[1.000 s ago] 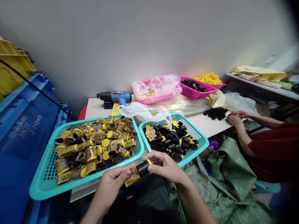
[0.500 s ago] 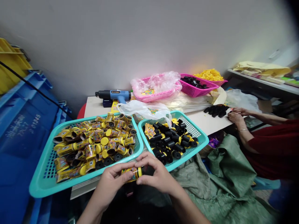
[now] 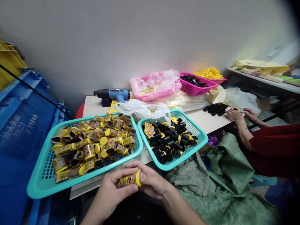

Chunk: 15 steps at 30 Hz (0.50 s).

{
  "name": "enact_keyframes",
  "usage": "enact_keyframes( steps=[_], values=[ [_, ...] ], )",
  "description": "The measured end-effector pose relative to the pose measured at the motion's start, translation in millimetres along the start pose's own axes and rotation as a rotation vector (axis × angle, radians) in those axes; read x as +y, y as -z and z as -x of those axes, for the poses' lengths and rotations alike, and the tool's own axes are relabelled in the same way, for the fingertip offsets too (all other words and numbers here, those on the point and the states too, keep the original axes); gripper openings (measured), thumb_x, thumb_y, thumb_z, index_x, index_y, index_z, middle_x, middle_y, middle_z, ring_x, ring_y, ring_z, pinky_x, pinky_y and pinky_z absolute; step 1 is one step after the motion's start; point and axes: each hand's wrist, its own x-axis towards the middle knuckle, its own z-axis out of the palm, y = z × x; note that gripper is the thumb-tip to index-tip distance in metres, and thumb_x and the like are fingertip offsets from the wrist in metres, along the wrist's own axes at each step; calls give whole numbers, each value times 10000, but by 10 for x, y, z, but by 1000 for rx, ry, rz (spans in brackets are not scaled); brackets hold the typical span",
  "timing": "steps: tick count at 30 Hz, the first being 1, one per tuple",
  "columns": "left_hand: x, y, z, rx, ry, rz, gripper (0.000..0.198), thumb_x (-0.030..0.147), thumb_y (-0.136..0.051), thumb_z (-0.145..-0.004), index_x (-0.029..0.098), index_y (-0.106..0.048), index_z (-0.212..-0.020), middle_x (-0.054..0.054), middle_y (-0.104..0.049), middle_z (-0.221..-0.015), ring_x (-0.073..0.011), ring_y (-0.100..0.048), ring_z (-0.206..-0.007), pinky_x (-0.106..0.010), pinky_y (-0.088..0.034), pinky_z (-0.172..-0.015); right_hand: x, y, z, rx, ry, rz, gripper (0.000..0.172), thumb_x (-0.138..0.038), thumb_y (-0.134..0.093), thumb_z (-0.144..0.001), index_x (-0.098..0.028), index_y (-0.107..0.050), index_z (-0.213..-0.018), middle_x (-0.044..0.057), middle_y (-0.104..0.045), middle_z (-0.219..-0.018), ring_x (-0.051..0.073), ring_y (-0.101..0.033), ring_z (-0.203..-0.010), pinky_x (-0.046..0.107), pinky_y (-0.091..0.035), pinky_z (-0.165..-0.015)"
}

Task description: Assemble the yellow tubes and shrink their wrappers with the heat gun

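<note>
Both my hands hold one small canister (image 3: 128, 180) wrapped in a yellow printed label, with a yellow cap at its right end. My left hand (image 3: 112, 187) grips the labelled body. My right hand (image 3: 151, 181) pinches the cap end. They sit just in front of a teal basket (image 3: 37, 187) heaped with several labelled canisters (image 3: 93, 143). A second teal basket (image 3: 199, 137) to the right holds several bare black canisters (image 3: 171, 142) and a bunch of yellow labels (image 3: 149, 129).
On the white table (image 3: 206, 120) lie a blue heat gun (image 3: 114, 93), plastic bags, and pink baskets (image 3: 194, 89). Another person in red (image 3: 272, 150) works at the right with black canisters (image 3: 217, 109). Blue crates (image 3: 18, 131) stand left; green sacking (image 3: 222, 181) lies lower right.
The black canister went into the yellow label sleeve and is now fully covered. My hands have drawn together and a little lower, nearer to me. The other person's hands shifted slightly.
</note>
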Motion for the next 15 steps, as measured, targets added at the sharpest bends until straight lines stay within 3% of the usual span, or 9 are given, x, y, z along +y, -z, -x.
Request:
enact_keyframes(
  steps=[6,8,10,11,13,15],
  values=[
    [-8,-40,48,-35,-65,-39,272,326,-831,-533,277,-795,-798,-80,-774,-857,-275,-726,-796,-340,-579,-749,26,46,1,-7,-12,40,619,-472,-842,-629,-202,-585,-1123,40,-604,-977,129,-593,-861,227,-425,-758],
    [6,-26,35,-51,-91,-51,264,367,-825,-556,274,-794,-801,-83,-773,-881,-289,-719,-854,-353,-576,-782,-17,11,17,-11,27,121,651,-509,-836,-620,-206,-579,-1136,45,-602,-1032,144,-594,-913,250,-428,-815],
    [64,39,-33,22,-149,-116,274,425,-804,-588,271,-789,-815,-79,-768,-912,-295,-706,-908,-369,-567,-830,-139,-11,56,8,127,283,666,-605,-740,-698,-215,-549,-1204,65,-589,-1108,177,-586,-982,303,-432,-876],
    [107,93,-87,107,-198,-171,304,452,-782,-616,279,-781,-866,-68,-761,-967,-293,-694,-952,-382,-550,-880,-238,3,86,54,196,403,647,-634,-663,-760,-220,-529,-1239,75,-583,-1138,190,-579,-1009,326,-435,-892],
    [201,228,-217,354,-327,-327,464,495,-744,-656,305,-717,-1079,-35,-695,-1187,-293,-627,-1112,-421,-457,-1026,-512,111,164,270,323,750,543,-603,-548,-860,-224,-532,-1248,83,-586,-1159,200,-570,-1033,347,-442,-902],
    [258,362,-331,592,-439,-465,644,525,-717,-679,315,-587,-1274,-4,-537,-1407,-293,-476,-1298,-450,-292,-1151,-847,339,251,660,356,1242,368,-467,-541,-892,-210,-603,-1148,84,-602,-1162,206,-544,-1082,345,-409,-956]
  ],
)
